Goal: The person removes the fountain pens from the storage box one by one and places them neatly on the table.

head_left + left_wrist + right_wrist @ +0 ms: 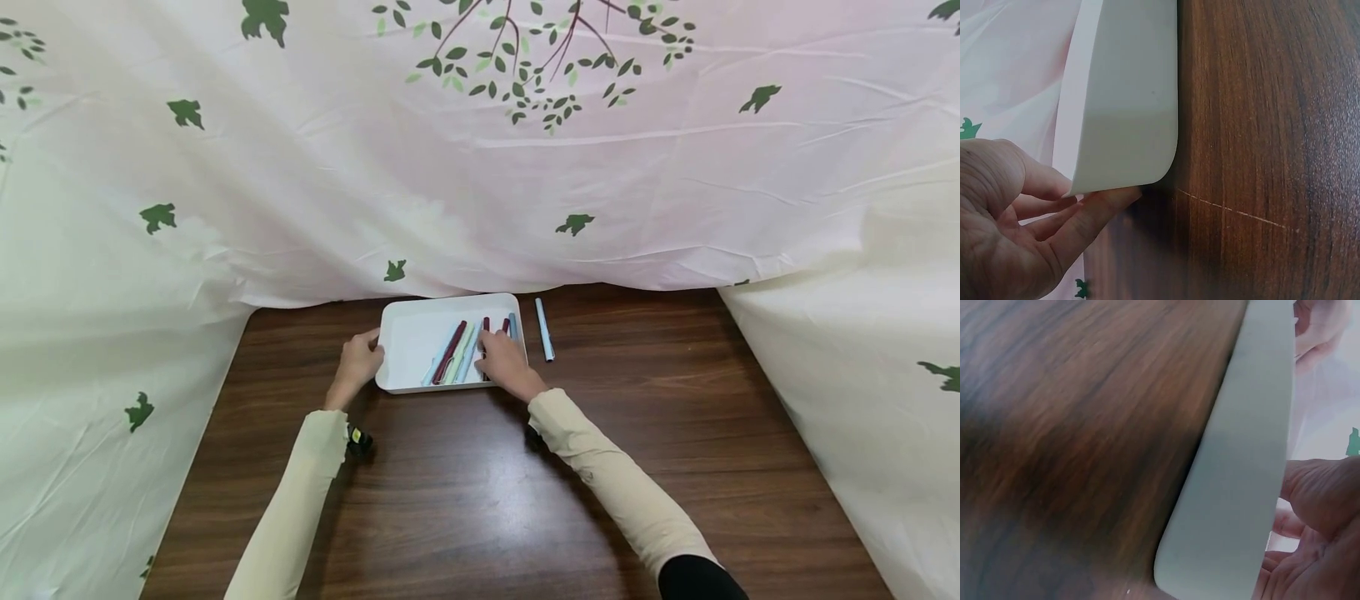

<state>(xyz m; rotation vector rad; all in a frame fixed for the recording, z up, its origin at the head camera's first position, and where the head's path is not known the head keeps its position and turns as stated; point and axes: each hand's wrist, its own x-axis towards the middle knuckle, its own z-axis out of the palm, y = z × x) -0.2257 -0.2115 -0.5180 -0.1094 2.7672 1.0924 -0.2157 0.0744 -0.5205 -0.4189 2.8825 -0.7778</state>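
Note:
A shallow white tray lies near the far edge of the table. My left hand pinches its left end; in the left wrist view, the thumb is on the rim and fingers reach under the wall. Inside the tray, several pens lie side by side, including a dark red pen, a light green pen and light blue ones. My right hand reaches over the near wall, with thumb and fingertips curled at another dark red pen. In the right wrist view the tray wall hides those fingertips.
A single light blue pen lies on the brown wooden table, just right of the tray. White cloth with green leaf prints hangs behind the table and along both sides.

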